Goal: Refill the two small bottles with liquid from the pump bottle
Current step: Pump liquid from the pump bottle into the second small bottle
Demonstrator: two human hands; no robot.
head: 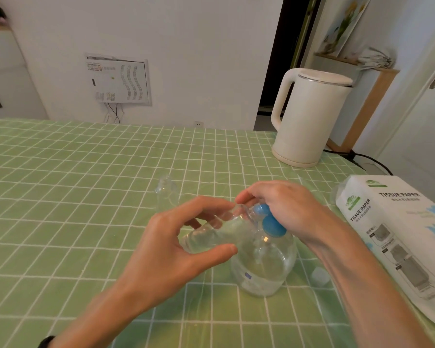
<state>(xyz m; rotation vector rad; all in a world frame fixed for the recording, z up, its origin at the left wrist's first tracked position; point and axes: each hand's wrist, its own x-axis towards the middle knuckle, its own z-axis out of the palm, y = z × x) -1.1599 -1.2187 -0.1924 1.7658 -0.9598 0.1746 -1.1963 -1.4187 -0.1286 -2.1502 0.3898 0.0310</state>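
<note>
A clear pump bottle (264,267) with a blue pump head (269,222) stands on the green checked tablecloth. My right hand (284,207) rests on top of the pump head, fingers curled over it. My left hand (176,244) grips a small clear bottle (211,234), tilted on its side with its open neck at the blue nozzle. A second small clear bottle (166,194) stands upright and uncapped just behind my hands.
A white electric kettle (309,119) stands at the back right, its black cord trailing off the table. A tissue paper pack (402,237) lies along the right edge. A small white cap (320,276) sits between the pump bottle and the pack.
</note>
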